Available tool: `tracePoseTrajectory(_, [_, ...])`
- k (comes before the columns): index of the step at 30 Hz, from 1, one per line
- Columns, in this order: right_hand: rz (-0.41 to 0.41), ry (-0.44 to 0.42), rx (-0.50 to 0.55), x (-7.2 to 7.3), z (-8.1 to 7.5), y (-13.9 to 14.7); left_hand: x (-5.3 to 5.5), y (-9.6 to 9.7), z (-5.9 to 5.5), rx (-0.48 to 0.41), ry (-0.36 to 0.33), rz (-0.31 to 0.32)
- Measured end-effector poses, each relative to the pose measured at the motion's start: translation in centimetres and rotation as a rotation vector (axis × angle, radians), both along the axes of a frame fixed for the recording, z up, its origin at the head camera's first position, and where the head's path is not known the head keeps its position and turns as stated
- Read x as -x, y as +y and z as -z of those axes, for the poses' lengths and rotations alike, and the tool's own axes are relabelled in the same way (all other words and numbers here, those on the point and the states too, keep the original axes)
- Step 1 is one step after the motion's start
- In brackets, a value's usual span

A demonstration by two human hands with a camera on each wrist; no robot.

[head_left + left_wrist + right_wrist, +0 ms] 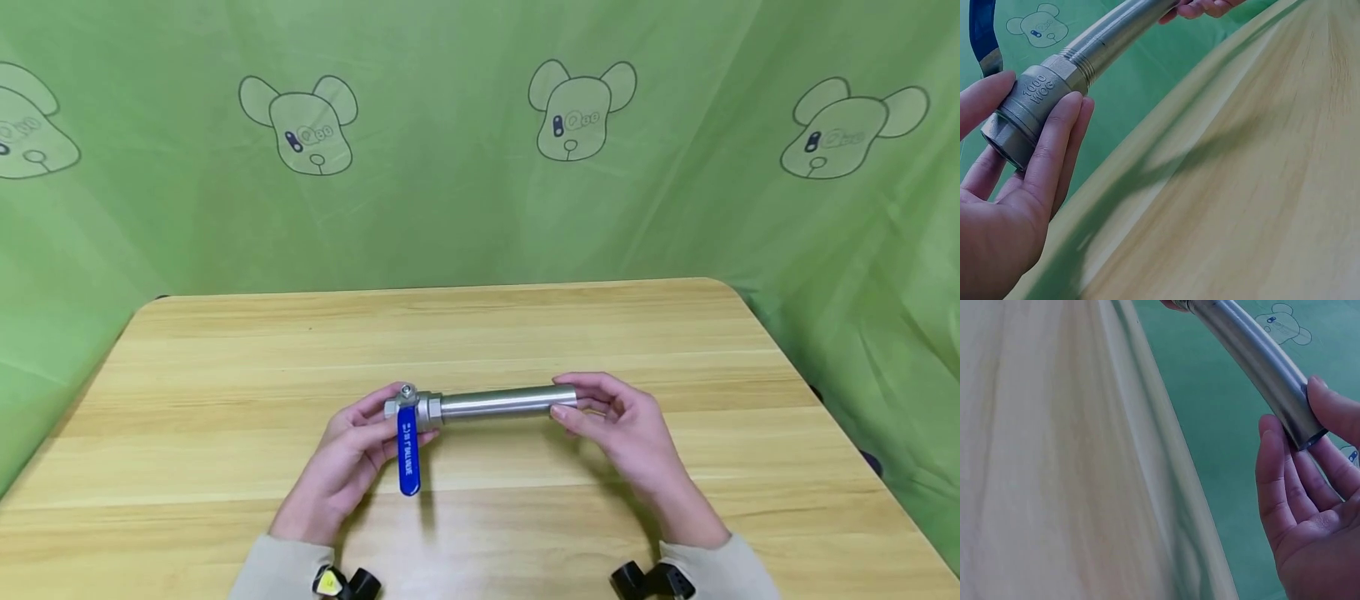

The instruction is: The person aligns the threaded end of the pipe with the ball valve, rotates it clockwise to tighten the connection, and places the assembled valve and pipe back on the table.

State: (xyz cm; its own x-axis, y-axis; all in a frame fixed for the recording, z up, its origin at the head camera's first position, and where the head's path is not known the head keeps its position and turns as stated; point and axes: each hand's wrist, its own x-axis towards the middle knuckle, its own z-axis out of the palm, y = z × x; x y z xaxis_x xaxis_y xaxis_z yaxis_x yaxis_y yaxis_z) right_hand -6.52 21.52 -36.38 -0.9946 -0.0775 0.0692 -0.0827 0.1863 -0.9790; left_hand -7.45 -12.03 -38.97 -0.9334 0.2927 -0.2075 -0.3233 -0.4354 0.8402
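Steel-grey and cylindrical, the pipe (498, 403) runs crosswise in front of you, joined at its left end to a ball valve (429, 410); a few threads (1082, 65) show at the joint in the left wrist view. Your left hand (347, 467) grips the valve, thumb on one side and fingers bent round the other, with the body's open end facing out past them. Your right hand (637, 429) pinches the pipe near its free end between thumb and fingers, and the rim shows just beyond your thumb. Both hands are partly closed, each no wider than the metal it holds.

The valve's blue lever (408, 450) points back towards you, crosswise to the pipe, its rounded tip lying between your forearms. You have the assembly raised above the wooden table (450, 333), with shadows on the boards below. Beyond it, a broad band of wood reaches to the far edge, where a green cloth (450, 225) rises behind. To either side, wood stretches well past your hands to the slanting side edges, more cloth beside them. Between your grey sleeves (720, 571), the boards run towards you.
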Motion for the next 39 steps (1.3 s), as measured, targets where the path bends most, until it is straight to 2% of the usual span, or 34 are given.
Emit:
tracePoseTrajectory(7, [0.081, -0.044, -0.112, 0.01, 0.03, -0.40, 0.06, -0.03, 0.20, -0.008, -0.006, 0.002])
tracePoseTrajectory(16, [0.127, -0.138, -0.116, 0.14, 0.07, -0.96, 0.15, 0.12, 0.70, -0.014, -0.011, 0.015])
tracePoseTrajectory(19, [0.107, -0.115, -0.124, 0.17, 0.08, -0.85, 0.22, 0.09, 0.69, -0.021, -0.011, 0.010])
tracePoseTrajectory(26, [0.032, -0.027, -0.016, 0.05, 0.18, -0.32, 0.07, -0.01, 0.70, -0.024, -0.029, -0.004])
tracePoseTrajectory(29, [0.045, -0.033, -0.012, 0.01, 0.12, -0.25, 0.05, 0.02, 0.69, -0.026, -0.032, -0.005])
tracePoseTrajectory(39, [0.111, -0.100, -0.091, 0.06, -0.06, -0.43, 0.04, -0.02, 0.60, -0.020, -0.019, 0.006])
